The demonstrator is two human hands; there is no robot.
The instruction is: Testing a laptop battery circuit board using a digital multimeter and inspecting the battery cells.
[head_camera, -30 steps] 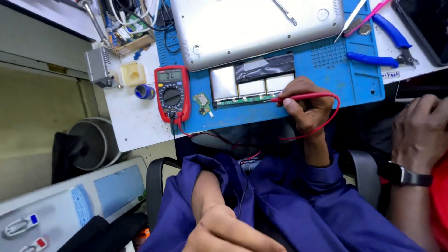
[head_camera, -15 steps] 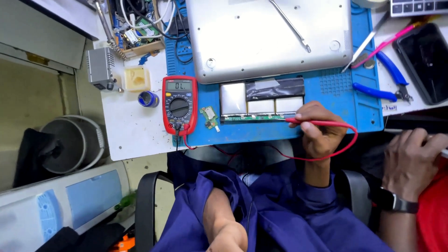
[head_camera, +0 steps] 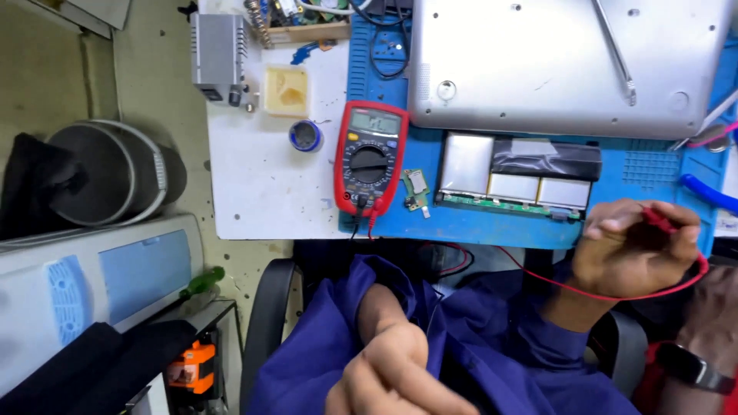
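Right hand (head_camera: pixel 634 250) pinches red probe (head_camera: pixel 659 218) at bench front edge, just below battery pack (head_camera: pixel 516 173); left hand (head_camera: pixel 388 373) closed, empty, off bench near lap; meter (head_camera: pixel 370 157) front-centre.

White desk (head_camera: pixel 261 192) with a blue work mat (head_camera: pixel 477 223) across its right part. Dull olive floor (head_camera: pixel 46 84) to the left. Black office chair (head_camera: pixel 265 330) at the desk's near edge. Grey-and-blue appliance (head_camera: pixel 92 284) at lower left. Lighting even.

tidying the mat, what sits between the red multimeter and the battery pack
In the head view, a small green circuit board lies on the blue mat between multimeter and battery pack.
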